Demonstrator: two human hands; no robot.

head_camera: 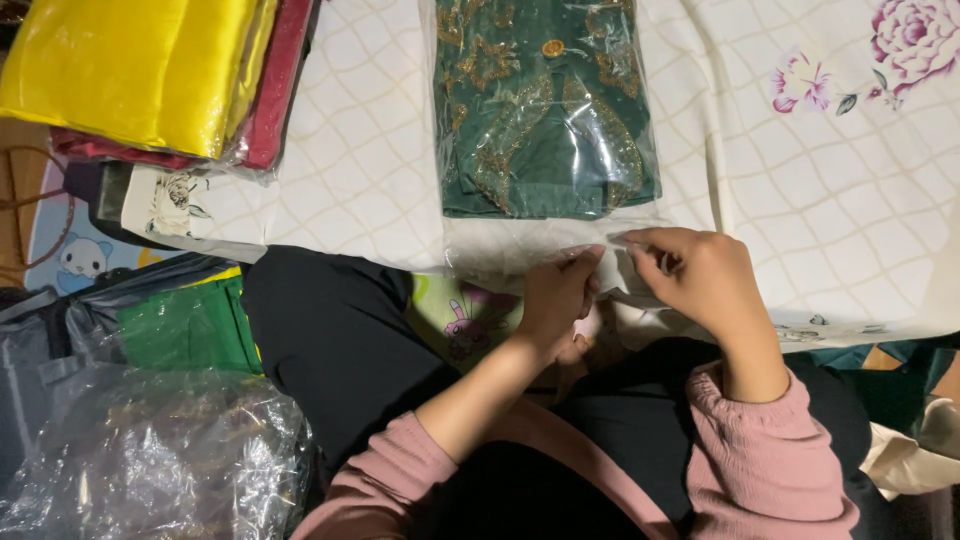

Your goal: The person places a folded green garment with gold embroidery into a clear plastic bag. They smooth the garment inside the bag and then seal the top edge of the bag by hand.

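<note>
The clear plastic bag lies flat on the bed in front of me, with a folded dark green embroidered garment inside; its open end faces me.

The clear plastic bag is shiny and crinkly, with soft green cloth and sparkly gold stitching inside. Left of it, the folded yellow cloth looks glossy and smooth. The white quilted bedsheet under the bag is matt.

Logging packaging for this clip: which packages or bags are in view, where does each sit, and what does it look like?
Clear plastic bag with a dark green, gold-embroidered garment: top centre on the bedsheet; left hand and right hand pinch its open flap.
Stack of bagged fabrics, yellow over red: top left.
Crumpled clear plastic: bottom left.
Bagged green fabric: left, above the crumpled plastic.
</note>
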